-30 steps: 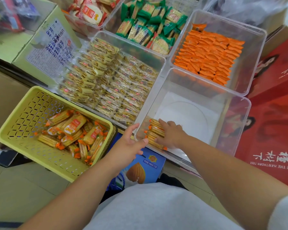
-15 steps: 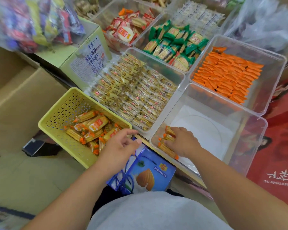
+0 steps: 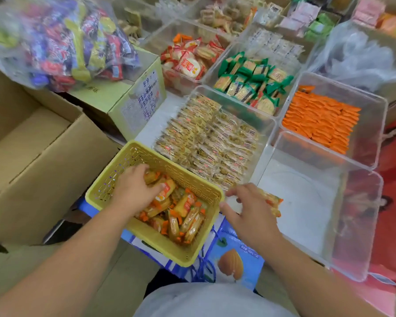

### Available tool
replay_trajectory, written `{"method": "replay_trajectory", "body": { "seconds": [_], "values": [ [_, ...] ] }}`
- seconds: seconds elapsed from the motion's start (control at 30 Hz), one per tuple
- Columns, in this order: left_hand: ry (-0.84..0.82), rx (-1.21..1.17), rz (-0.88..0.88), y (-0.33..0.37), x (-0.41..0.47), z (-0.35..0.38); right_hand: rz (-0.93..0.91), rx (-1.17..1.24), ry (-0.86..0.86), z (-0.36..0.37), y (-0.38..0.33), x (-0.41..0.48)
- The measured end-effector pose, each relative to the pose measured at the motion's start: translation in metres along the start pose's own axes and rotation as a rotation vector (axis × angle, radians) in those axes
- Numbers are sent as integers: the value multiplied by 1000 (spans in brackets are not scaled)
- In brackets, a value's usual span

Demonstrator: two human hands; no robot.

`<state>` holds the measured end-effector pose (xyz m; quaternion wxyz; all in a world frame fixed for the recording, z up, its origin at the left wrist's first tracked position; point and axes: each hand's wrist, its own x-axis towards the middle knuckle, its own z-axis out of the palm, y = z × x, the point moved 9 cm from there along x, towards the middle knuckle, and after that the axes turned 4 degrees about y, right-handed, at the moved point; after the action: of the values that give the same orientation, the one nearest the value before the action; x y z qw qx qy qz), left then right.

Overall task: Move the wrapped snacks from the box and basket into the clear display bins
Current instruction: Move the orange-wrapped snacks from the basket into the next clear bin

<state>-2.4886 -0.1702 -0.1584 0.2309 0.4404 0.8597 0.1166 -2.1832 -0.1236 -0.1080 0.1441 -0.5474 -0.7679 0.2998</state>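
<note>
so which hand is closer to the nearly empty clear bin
Right. The right hand is at the near left corner of the clear bin; the left hand is down in the yellow basket, gripping snacks.

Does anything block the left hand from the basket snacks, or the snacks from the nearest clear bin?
Nothing visible. The left hand grips snacks in the yellow basket. The clear bin beside it has no lid; only the right hand is at its near corner.
</note>
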Motion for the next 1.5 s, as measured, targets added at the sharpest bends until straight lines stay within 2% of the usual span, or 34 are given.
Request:
{"method": "replay_trajectory", "body": {
  "seconds": [0.1, 0.2, 0.37, 0.73, 0.93, 1.03, 1.17, 1.3, 1.4, 1.5],
  "values": [
    [-144, 101, 31, -5, 29, 22, 20, -35, -111, 31, -21, -5],
    [-263, 176, 52, -11, 45, 43, 136, -68, -162, 55, -23, -10],
    [-362, 268, 51, -20, 49, 59, 197, -145, -76, 73, -22, -20],
    [-595, 141, 159, -2, 36, 79, 200, -234, 11, 84, -16, -16],
    [-572, 150, 169, 0, 35, 75, 190, -222, 4, 82, -15, -17],
    [-537, 46, 137, -1, 31, 60, 168, -186, -12, 78, -17, -16],
    [-485, -206, 80, -7, 19, 27, 181, -84, -53, 70, -20, -18],
    [-473, -593, -13, 8, -9, -10, 216, 59, 55, 41, -33, -24],
    [-461, -844, -6, 44, -39, -27, 232, 295, 69, 22, -46, -28],
    [-457, -978, 20, 82, -69, -20, 299, 664, -100, 21, -51, -31]
  ]
}}
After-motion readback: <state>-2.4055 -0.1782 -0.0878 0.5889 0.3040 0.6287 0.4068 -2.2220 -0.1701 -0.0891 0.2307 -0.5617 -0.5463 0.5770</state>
